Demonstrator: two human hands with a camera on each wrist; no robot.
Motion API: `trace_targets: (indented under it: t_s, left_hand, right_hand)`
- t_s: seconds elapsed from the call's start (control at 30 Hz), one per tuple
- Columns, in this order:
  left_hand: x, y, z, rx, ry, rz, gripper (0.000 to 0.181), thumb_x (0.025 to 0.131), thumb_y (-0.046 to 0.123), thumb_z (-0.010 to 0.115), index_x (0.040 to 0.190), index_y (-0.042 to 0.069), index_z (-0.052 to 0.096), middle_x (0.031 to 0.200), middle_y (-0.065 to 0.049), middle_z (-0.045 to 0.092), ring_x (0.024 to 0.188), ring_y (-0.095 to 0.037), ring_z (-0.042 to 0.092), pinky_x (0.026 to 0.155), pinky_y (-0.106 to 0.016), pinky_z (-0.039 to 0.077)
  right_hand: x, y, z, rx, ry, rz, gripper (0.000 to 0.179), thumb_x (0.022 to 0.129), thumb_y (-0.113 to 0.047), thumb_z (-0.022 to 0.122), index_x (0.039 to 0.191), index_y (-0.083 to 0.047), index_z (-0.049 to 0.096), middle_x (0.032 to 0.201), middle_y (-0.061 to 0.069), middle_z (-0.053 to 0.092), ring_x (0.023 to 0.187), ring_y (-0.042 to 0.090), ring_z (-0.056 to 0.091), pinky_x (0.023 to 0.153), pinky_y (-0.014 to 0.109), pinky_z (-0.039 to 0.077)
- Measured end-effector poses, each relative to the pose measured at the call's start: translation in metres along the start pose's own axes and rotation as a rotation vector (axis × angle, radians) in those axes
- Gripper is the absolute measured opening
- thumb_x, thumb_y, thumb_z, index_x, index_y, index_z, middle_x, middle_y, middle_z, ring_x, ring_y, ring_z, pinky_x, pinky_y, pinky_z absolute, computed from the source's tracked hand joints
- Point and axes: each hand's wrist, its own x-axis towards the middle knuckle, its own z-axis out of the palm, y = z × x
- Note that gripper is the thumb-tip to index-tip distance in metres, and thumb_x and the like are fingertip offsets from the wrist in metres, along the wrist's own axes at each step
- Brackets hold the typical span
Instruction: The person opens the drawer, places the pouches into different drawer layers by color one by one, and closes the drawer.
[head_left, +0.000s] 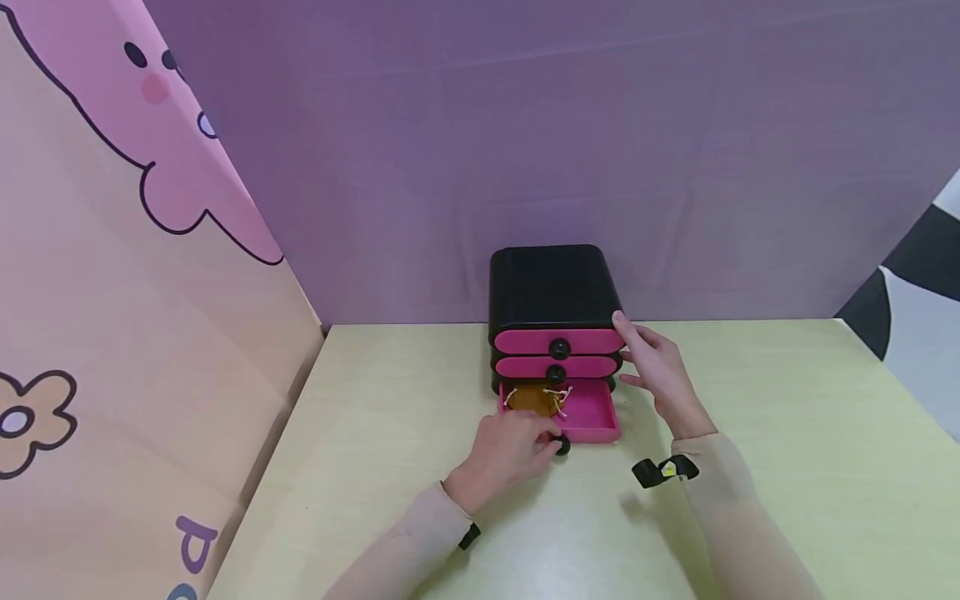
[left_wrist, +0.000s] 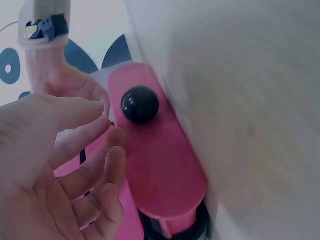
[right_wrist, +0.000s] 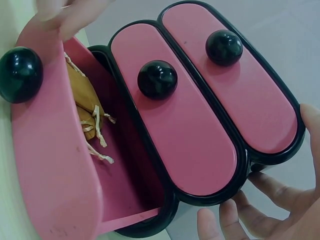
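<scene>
A small black cabinet (head_left: 551, 283) has three pink drawers with round black knobs. Its bottom drawer (head_left: 596, 427) is pulled out, and a mustard-coloured drawstring pouch (right_wrist: 84, 95) with pale cords lies inside. My left hand (head_left: 504, 450) is at the drawer's front, its loosely bent fingers by the upper edge. In the left wrist view the black knob (left_wrist: 140, 105) stands apart from those fingers. On the cabinet's right side rests my right hand (head_left: 663, 379), thumb near the top front corner and fingers along the side. The upper two drawers are closed.
The cabinet stands on a pale wooden table (head_left: 420, 375), close to a purple backdrop (head_left: 562, 125). A panel with cartoon prints (head_left: 150, 292) borders the table on the left. Black-and-white patterned material (head_left: 922, 275) shows beyond the right edge.
</scene>
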Motion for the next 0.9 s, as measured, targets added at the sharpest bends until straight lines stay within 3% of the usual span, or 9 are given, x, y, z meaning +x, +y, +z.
trace_targets:
  t_s: [0.17, 0.33, 0.57, 0.77, 0.9]
  left_hand:
    - [0.0, 0.002, 0.01, 0.054, -0.038, 0.039, 0.02, 0.099, 0.038, 0.075, 0.116, 0.029, 0.082, 0.066, 0.013, 0.059, 0.056, -0.001, 0.044, 0.047, -0.018, 0.03]
    - [0.0, 0.004, 0.014, 0.076, -0.052, 0.049, 0.02, 0.101, 0.038, 0.073, 0.118, 0.03, 0.08, 0.058, 0.012, 0.044, 0.048, -0.004, 0.038, 0.046, -0.02, 0.027]
    - [-0.001, 0.005, 0.02, 0.074, -0.016, 0.05, 0.005, 0.1, 0.032, 0.076, 0.101, 0.028, 0.074, 0.06, 0.012, 0.042, 0.05, -0.006, 0.04, 0.05, -0.021, 0.026]
    - [-0.001, 0.007, 0.02, 0.093, 0.005, 0.035, 0.011, 0.099, 0.032, 0.077, 0.091, 0.028, 0.07, 0.059, 0.012, 0.039, 0.05, -0.006, 0.039, 0.047, -0.022, 0.024]
    - [-0.001, 0.008, 0.019, 0.102, 0.024, 0.025, 0.012, 0.099, 0.033, 0.077, 0.089, 0.029, 0.071, 0.058, 0.011, 0.037, 0.05, -0.006, 0.038, 0.046, -0.022, 0.023]
  right_hand:
    - [0.0, 0.0, 0.0, -0.001, 0.001, 0.0, 0.099, 0.099, -0.076, 0.049, 0.169, -0.01, 0.028, 0.173, 0.02, 0.032, 0.153, 0.043, 0.044, 0.107, 0.046, 0.054]
    - [0.001, 0.0, 0.001, 0.004, 0.001, -0.001, 0.099, 0.099, -0.076, 0.05, 0.169, -0.01, 0.029, 0.173, 0.02, 0.032, 0.153, 0.043, 0.044, 0.105, 0.044, 0.055]
    - [0.001, 0.0, 0.001, 0.006, 0.001, 0.0, 0.098, 0.099, -0.076, 0.05, 0.169, -0.01, 0.029, 0.173, 0.02, 0.033, 0.153, 0.043, 0.044, 0.103, 0.042, 0.056]
    - [0.001, 0.001, 0.001, 0.012, -0.003, 0.001, 0.099, 0.099, -0.076, 0.05, 0.169, -0.01, 0.029, 0.173, 0.02, 0.032, 0.153, 0.043, 0.044, 0.107, 0.047, 0.052]
    - [0.001, 0.001, 0.0, 0.014, -0.002, 0.003, 0.099, 0.099, -0.076, 0.05, 0.169, -0.01, 0.029, 0.173, 0.02, 0.032, 0.153, 0.043, 0.044, 0.105, 0.045, 0.054]
